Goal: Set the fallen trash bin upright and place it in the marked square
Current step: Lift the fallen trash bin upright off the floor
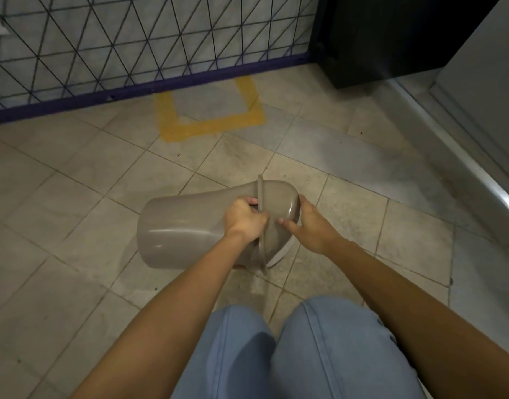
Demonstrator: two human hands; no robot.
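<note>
Grey trash bin [184,223] lies sideways on the floor [75,197], left hand [246,220] and right hand [311,228] clamped round its lid end; yellow square [213,126] unfilled.

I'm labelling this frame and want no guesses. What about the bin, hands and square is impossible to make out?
Head view:
- trash bin, inside: closed off by its lid.
- left hand, fingertips: curled behind the bin's rim.
- right hand, fingers: behind the lid.
- marked square, far side: hidden at the fence rail.
- white thing below the lid: mostly covered by it.

L hand [244,221] & R hand [312,227] out front, both gripping bin [175,226].
</note>
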